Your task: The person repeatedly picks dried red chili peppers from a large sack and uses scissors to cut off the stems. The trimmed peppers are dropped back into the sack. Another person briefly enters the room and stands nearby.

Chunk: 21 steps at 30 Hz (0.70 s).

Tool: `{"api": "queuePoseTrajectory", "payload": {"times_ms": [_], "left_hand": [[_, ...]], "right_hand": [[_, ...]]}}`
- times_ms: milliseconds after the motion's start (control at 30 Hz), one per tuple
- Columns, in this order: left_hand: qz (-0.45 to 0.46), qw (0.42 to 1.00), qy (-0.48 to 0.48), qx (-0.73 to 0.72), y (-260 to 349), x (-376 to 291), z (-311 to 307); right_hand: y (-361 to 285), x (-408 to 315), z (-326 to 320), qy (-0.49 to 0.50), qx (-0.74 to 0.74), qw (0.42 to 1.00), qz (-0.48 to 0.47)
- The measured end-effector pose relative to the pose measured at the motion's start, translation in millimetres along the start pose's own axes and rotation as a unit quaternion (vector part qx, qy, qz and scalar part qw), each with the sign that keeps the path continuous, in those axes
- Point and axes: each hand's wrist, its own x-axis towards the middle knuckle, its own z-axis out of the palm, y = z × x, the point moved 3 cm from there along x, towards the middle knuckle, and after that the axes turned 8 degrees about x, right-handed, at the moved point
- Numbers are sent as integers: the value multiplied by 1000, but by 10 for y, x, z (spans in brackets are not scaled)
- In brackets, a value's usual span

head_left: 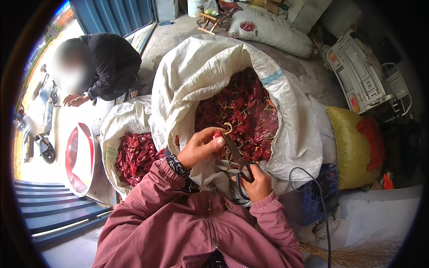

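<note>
Between the thumb and fingers of my left hand (201, 145) is a dried red chili pepper (218, 134), its pale curved stem (229, 127) pointing up. My right hand (260, 184) grips the black handles of a pair of scissors (235, 152). The blades reach up to the pepper's stem end; whether they touch it I cannot tell. Both hands are over the near side of a large white woven sack (187, 73), its rim rolled down, holding many dried red chilies with stems (244, 104).
A smaller woven sack (112, 147) at left holds stemless-looking red chilies (137, 157). A person (112, 67) bends over beyond it. At right are a blue crate (321, 194), a dark cable (323, 201), a yellow sack (348, 150) and a broom (348, 253).
</note>
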Motion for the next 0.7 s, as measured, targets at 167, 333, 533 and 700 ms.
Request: {"api": "queuePoseTrajectory", "payload": {"times_ms": [167,333,533,700], "left_hand": [[-10,1000,-14,9,-60,-5,-24],[-1,1000,-26,4,99,-15,54],[1,999,-1,37,-57,3,18],[1,1000,2,-11,-28,-6,24]], "right_hand": [[127,-64,41,-37,74,995,49],[300,-135,108,-60,170,980,83],[300,-183,157,-68,240,961,114],[178,-116,84,-78,188,977,58]]}}
